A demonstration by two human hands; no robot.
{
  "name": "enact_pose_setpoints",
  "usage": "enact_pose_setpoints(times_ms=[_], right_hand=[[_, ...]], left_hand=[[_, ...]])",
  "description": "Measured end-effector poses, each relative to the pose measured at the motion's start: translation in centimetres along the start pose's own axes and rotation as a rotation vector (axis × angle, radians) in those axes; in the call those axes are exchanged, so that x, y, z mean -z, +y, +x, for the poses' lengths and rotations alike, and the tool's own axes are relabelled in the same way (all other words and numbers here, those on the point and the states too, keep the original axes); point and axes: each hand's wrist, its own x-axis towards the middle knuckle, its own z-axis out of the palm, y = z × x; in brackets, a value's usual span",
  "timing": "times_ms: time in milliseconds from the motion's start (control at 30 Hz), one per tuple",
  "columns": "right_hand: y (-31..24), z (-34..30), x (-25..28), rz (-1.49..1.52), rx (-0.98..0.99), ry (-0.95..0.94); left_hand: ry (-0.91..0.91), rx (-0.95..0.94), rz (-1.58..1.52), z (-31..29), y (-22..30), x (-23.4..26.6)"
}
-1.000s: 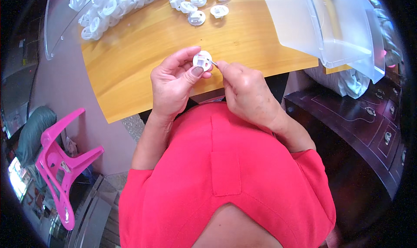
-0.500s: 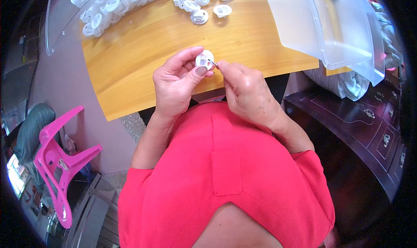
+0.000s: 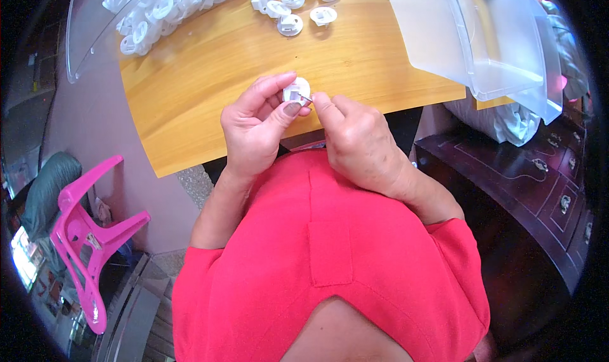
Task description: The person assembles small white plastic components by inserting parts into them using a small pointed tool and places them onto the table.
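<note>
Just over the near edge of the wooden table, my left hand (image 3: 252,126) pinches a round white plastic piece (image 3: 298,85) between thumb and fingers. The piece has a square recess facing up. My right hand (image 3: 360,132) is closed around a thin, dark metal rod (image 3: 306,98), whose tip touches the piece by the recess. Most of the rod is hidden in the fingers, so its kind does not show. Farther off on the table lie several similar loose white pieces (image 3: 290,24).
A heap of white pieces (image 3: 166,10) sits at the far left by a clear plastic bin (image 3: 82,41). Clear bins (image 3: 438,29) stand at the right end of the wooden table (image 3: 355,60). There is a pink plastic stool (image 3: 79,225) at left and a dark drawer cabinet (image 3: 507,178) at right.
The white piece has tilted and shifted slightly down and left with my left hand. The rod tip has moved lower, toward the recess, as my right hand turned a little.
</note>
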Motion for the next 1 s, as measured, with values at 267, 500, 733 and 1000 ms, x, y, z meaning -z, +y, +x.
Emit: enact_pose_setpoints(times_ms=[267, 500, 733, 1000], right_hand=[[-1.2, 0.5, 1.4, -0.33, 0.045, -0.185], [-1.6, 0.8, 0.7, -0.556, 0.091, -0.171], [-0.8, 1.3, 0.1, -0.586, 0.146, -0.228], [0.2, 0.9, 2.1, -0.164, 0.026, -0.053]], left_hand=[[-0.015, -0.074, 0.188, -0.2, 0.3, -0.2], [0.02, -0.031, 0.321, -0.1, 0.5, -0.4], [0.004, 0.141, 0.202, 1.1, -0.5, 0.2], [-0.091, 0.155, -0.208, 1.8, -0.4, 3.1]])
